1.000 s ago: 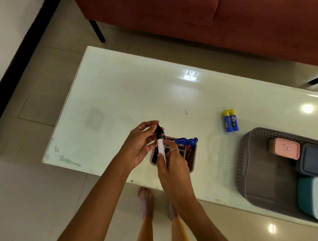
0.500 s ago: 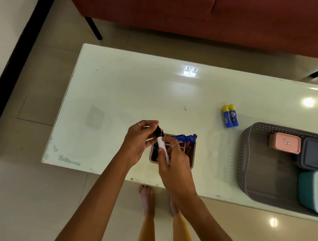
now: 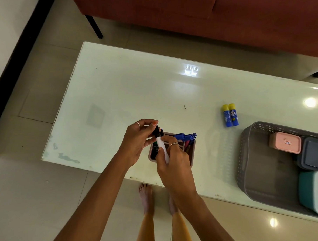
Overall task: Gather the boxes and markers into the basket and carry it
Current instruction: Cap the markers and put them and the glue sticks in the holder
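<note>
A white marker [image 3: 162, 147] with a black cap is held over a small pink holder [image 3: 191, 154] near the table's front edge. My right hand [image 3: 172, 161] grips the marker's white barrel. My left hand [image 3: 138, 139] pinches its black cap. Blue and other markers [image 3: 184, 136] stand in the holder, partly hidden by my hands. A grey basket [image 3: 247, 160] at the right holds a pink box [image 3: 284, 143], a dark grey box [image 3: 313, 154] and a teal-and-white box [image 3: 313, 191]. Two blue glue sticks [image 3: 230, 115] with yellow caps lie beside the basket.
The white glass table [image 3: 119, 93] stands in front of a red sofa [image 3: 195, 16] with black legs. My bare feet [image 3: 145, 196] are on the tiled floor just below the table's front edge. The basket overhangs the frame's right edge.
My hands have stayed over the holder with the marker. The black cap end has tilted slightly and sits closer against the white barrel between my fingers.
</note>
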